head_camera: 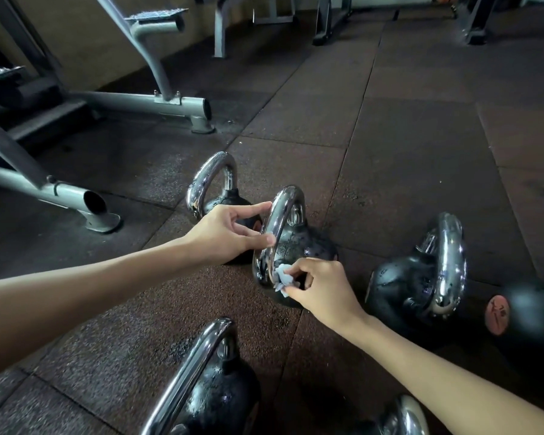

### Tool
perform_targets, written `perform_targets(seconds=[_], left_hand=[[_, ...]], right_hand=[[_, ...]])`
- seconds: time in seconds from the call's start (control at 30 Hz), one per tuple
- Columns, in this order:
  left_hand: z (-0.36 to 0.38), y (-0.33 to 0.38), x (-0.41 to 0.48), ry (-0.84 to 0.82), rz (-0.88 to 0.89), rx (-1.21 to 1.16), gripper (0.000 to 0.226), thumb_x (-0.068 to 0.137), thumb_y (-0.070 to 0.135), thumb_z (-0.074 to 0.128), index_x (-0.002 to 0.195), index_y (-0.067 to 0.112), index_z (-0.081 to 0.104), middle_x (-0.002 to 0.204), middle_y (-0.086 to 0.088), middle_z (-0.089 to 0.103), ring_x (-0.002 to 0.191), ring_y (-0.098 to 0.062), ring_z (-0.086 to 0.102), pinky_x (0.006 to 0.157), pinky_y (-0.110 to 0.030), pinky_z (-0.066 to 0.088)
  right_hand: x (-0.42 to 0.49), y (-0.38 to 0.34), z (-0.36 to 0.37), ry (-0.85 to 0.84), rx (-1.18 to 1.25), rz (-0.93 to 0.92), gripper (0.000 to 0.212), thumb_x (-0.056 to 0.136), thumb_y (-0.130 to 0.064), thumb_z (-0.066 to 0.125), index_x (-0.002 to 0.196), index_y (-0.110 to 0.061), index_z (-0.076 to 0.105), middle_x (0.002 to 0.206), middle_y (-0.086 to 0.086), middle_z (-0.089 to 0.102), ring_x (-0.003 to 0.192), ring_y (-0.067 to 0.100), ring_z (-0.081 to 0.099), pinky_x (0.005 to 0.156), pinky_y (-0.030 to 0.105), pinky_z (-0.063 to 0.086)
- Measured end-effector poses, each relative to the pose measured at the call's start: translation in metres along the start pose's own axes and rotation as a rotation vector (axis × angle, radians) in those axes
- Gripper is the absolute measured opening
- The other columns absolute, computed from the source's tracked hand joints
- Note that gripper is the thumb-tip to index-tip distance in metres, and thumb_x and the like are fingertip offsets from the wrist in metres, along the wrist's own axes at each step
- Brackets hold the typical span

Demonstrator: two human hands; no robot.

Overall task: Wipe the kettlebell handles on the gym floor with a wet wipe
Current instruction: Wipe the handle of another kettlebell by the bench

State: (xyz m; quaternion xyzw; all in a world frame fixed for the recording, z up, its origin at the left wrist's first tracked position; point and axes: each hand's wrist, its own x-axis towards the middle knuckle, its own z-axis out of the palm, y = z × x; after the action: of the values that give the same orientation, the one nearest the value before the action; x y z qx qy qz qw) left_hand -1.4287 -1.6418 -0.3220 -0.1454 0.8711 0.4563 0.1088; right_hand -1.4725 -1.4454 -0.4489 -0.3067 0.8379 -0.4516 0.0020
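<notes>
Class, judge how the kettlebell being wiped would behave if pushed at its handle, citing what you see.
The kettlebell is probably heavy for its size: bulky black body, chrome handle. It would likely grip the rubber floor and tip rather than slide. The shiny handle may be slippery under the wet wipe.

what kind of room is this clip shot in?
Most likely a gym: chrome-handled kettlebells stand on dark rubber floor tiles, and grey steel machine frames sit behind them.
</notes>
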Motion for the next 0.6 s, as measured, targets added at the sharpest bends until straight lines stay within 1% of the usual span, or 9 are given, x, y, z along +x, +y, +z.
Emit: perform_targets(seconds=[0.07, 0.1, 0.17, 0.23, 0.3, 0.43, 0.5, 0.53, 0.6], left_hand=[[0.002, 0.006, 0.003, 0.014, 0.004, 0.027, 0.072, 0.084, 0.044, 0.081, 0.147, 0.05, 0.047, 0.093, 0.012, 0.081, 0.108, -0.002, 0.071, 0.111, -0.037, 0.035], [0.004, 0.01, 0.006, 0.031, 0.003, 0.053, 0.072, 0.083, 0.044, 0.082, 0.147, 0.05, 0.048, 0.091, 0.012, 0.081, 0.106, -0.006, 0.073, 0.109, -0.038, 0.042], [0.007, 0.022, 0.016, 0.078, -0.001, 0.149, 0.072, 0.082, 0.045, 0.084, 0.146, 0.047, 0.051, 0.091, 0.01, 0.081, 0.101, -0.013, 0.075, 0.092, -0.031, 0.053], [0.012, 0.037, 0.032, 0.12, 0.025, 0.258, 0.072, 0.081, 0.045, 0.085, 0.146, 0.042, 0.054, 0.105, 0.007, 0.08, 0.099, -0.014, 0.075, 0.077, -0.022, 0.054], [0.016, 0.051, 0.05, 0.143, 0.053, 0.328, 0.071, 0.08, 0.045, 0.086, 0.144, 0.039, 0.057, 0.126, 0.009, 0.072, 0.098, -0.008, 0.07, 0.077, -0.022, 0.055], [0.009, 0.06, 0.071, 0.07, 0.019, 0.311, 0.072, 0.074, 0.036, 0.092, 0.14, 0.038, 0.063, 0.133, 0.007, 0.068, 0.107, -0.013, 0.062, 0.086, -0.024, 0.048], [0.006, 0.052, 0.068, 0.035, 0.032, 0.277, 0.072, 0.073, 0.041, 0.092, 0.139, 0.042, 0.062, 0.137, 0.011, 0.065, 0.113, -0.011, 0.062, 0.093, -0.026, 0.047], [0.006, 0.047, 0.065, 0.043, 0.06, 0.285, 0.072, 0.073, 0.046, 0.091, 0.139, 0.044, 0.061, 0.135, 0.013, 0.067, 0.111, -0.007, 0.065, 0.094, -0.025, 0.049], [0.01, 0.037, 0.059, 0.13, 0.193, 0.35, 0.071, 0.074, 0.053, 0.088, 0.138, 0.051, 0.059, 0.122, 0.016, 0.074, 0.087, 0.012, 0.065, 0.085, -0.021, 0.056]], right_hand=[[0.002, 0.0, -0.006, -0.012, -0.034, -0.002, 0.025, 0.072, -0.013, 0.091, 0.094, -0.017, 0.081, 0.081, -0.019, 0.07, 0.07, -0.017, 0.058, 0.064, 0.002, 0.038], [0.005, -0.001, -0.011, -0.001, -0.027, 0.006, 0.026, 0.072, -0.014, 0.091, 0.096, -0.019, 0.082, 0.082, -0.017, 0.072, 0.068, -0.018, 0.058, 0.064, 0.001, 0.038], [0.014, -0.004, -0.025, 0.084, 0.036, 0.098, 0.026, 0.073, -0.015, 0.09, 0.097, -0.023, 0.083, 0.079, -0.019, 0.074, 0.06, -0.013, 0.06, 0.061, 0.003, 0.039], [0.025, -0.004, -0.042, 0.221, 0.155, 0.223, 0.023, 0.076, -0.017, 0.09, 0.096, -0.026, 0.083, 0.076, -0.016, 0.076, 0.062, -0.008, 0.065, 0.064, 0.008, 0.047], [0.035, -0.004, -0.058, 0.324, 0.282, 0.312, 0.022, 0.076, -0.016, 0.09, 0.095, -0.024, 0.082, 0.077, -0.015, 0.078, 0.072, -0.004, 0.072, 0.072, 0.014, 0.054], [0.048, -0.007, -0.08, 0.465, 0.358, 0.34, 0.026, 0.074, -0.015, 0.09, 0.096, -0.027, 0.081, 0.08, -0.014, 0.078, 0.078, -0.001, 0.073, 0.076, 0.017, 0.056], [0.052, -0.011, -0.088, 0.471, 0.404, 0.34, 0.027, 0.074, -0.017, 0.089, 0.096, -0.029, 0.08, 0.082, -0.013, 0.078, 0.08, 0.0, 0.074, 0.074, 0.014, 0.054], [0.054, -0.015, -0.091, 0.447, 0.437, 0.335, 0.027, 0.075, -0.017, 0.089, 0.097, -0.029, 0.08, 0.083, -0.012, 0.079, 0.081, 0.001, 0.074, 0.072, 0.011, 0.052], [0.057, -0.027, -0.094, 0.376, 0.52, 0.344, 0.027, 0.075, -0.019, 0.09, 0.099, -0.027, 0.079, 0.084, -0.009, 0.079, 0.08, 0.002, 0.074, 0.065, 0.009, 0.048]])
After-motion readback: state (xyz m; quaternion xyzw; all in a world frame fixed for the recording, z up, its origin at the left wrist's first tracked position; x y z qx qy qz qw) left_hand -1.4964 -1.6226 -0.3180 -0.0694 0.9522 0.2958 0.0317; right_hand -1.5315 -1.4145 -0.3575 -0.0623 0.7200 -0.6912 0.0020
